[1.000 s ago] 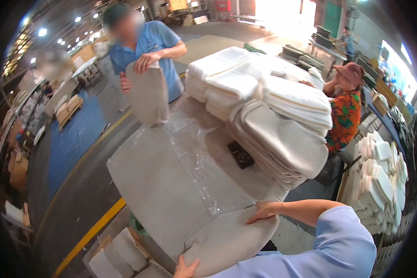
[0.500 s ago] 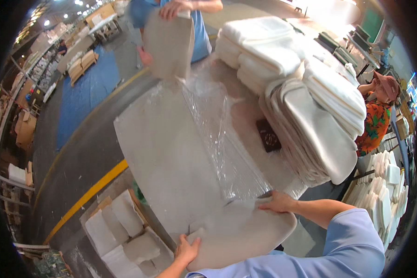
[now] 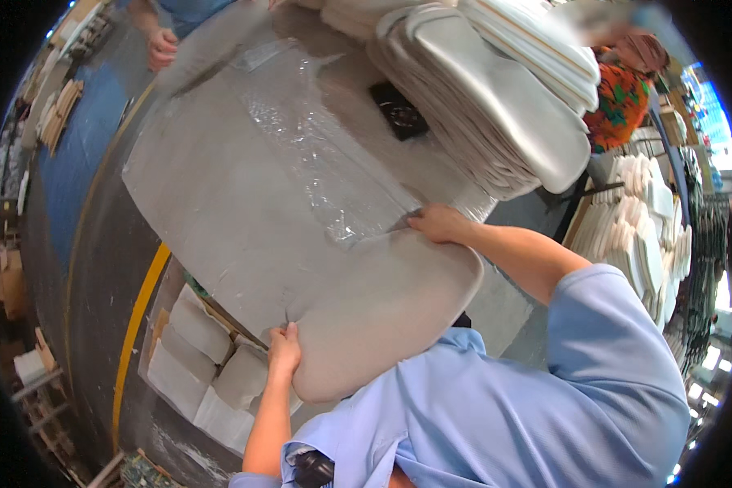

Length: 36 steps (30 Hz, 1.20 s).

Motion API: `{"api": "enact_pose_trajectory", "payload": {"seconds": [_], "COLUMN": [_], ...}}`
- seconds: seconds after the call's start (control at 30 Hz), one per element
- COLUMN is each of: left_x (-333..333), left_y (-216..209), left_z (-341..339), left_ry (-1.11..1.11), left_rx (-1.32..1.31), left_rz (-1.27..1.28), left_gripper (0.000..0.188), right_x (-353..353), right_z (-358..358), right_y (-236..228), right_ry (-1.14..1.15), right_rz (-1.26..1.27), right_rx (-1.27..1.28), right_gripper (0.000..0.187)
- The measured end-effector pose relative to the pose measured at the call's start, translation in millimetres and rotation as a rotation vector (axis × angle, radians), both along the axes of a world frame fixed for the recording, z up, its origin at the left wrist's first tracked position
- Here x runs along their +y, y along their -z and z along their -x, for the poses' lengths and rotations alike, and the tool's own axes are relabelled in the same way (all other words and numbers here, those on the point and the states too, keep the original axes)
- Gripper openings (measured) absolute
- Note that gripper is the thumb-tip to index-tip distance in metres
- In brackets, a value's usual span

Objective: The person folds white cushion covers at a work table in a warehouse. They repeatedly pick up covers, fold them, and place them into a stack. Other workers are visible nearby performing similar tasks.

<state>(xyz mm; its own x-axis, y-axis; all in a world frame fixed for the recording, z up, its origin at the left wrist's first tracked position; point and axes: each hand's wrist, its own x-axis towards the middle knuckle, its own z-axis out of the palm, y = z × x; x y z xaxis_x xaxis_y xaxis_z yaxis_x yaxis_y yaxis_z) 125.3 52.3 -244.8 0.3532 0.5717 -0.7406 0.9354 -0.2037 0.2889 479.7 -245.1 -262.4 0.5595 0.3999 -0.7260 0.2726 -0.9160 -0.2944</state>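
Note:
At the near edge of the table, a light grey padded cushion piece [image 3: 390, 297] with rounded corners lies between my hands, partly overhanging toward my body. My left hand [image 3: 283, 350] is closed on its left corner, thumb on top. My right hand [image 3: 442, 224] pinches its far right edge, beside crinkled clear plastic film [image 3: 317, 179]. The film runs along the table toward the far end, next to a wide pale grey flat surface [image 3: 220, 220]; I cannot tell whether that is a sheet or the tabletop.
Stacked grey pads [image 3: 496, 89] and white pads [image 3: 537, 49] stand on the right, near a dark square item [image 3: 398, 111]. A box of folded pale pieces [image 3: 187, 366] sits below left. A co-worker's hand [image 3: 162, 49] is at the far end; another person [image 3: 618, 98] stands beyond the stacks.
My view has shifted, so the table appears higher up. The pad held upright by the co-worker is now lowered onto the far end. My hands keep their hold on the cushion piece.

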Motion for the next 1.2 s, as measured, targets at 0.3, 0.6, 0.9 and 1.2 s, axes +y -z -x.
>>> {"api": "enact_pose_trajectory", "payload": {"seconds": [0.3, 0.6, 0.9, 1.2], "left_x": [-15.3, -50.3, -10.4, -8.6], "left_y": [-49.5, -70.0, -73.2, -69.9], "left_z": [3.4, 49.0, 9.9, 10.5], "left_ry": [-0.187, -0.275, -0.486, -0.566], "left_rx": [-0.228, -0.707, -0.909, -0.964], "left_rz": [-0.082, 0.132, 0.143, 0.093], "left_gripper": [0.057, 0.053, 0.062, 0.060], "right_x": [-4.1, -53.1, -13.8, 28.6], "right_z": [0.9, 48.2, 17.2, 34.7], "right_y": [-36.0, -85.9, -71.3, -178.5], "right_ry": [0.115, 0.603, 0.893, -0.352], "right_rz": [-0.078, -0.691, -0.815, -0.506], "right_rx": [0.065, 0.457, 0.493, 0.132], "right_gripper": [0.066, 0.067, 0.078, 0.074]}}
